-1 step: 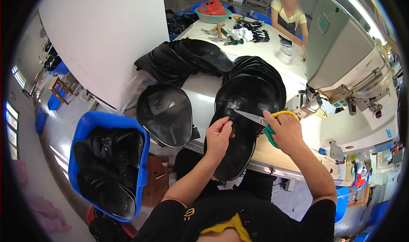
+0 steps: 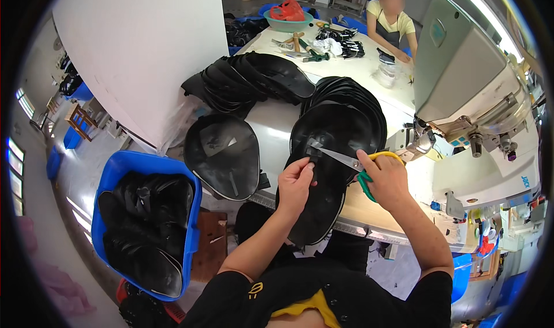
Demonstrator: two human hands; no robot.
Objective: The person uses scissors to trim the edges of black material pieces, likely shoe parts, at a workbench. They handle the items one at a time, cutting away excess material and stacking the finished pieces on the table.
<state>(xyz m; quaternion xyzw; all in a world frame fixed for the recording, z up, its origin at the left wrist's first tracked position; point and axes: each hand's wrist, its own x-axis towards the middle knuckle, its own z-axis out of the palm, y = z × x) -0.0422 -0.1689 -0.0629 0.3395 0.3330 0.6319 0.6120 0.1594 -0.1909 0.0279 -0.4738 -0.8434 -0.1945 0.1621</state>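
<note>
Gripping scissors (image 2: 356,164) in right hand (image 2: 384,179); pinching black tab (image 2: 313,153) in left hand (image 2: 295,183), over black panel (image 2: 316,209) overhanging table (image 2: 359,204)'s near edge.

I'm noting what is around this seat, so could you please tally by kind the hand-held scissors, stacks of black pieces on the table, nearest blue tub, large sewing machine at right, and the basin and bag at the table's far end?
Scissors: 1
Stacks of black pieces: 2
Blue tub: 1
Sewing machine: 1
Green basin: 1
Red bag: 1
Total: 7
</note>
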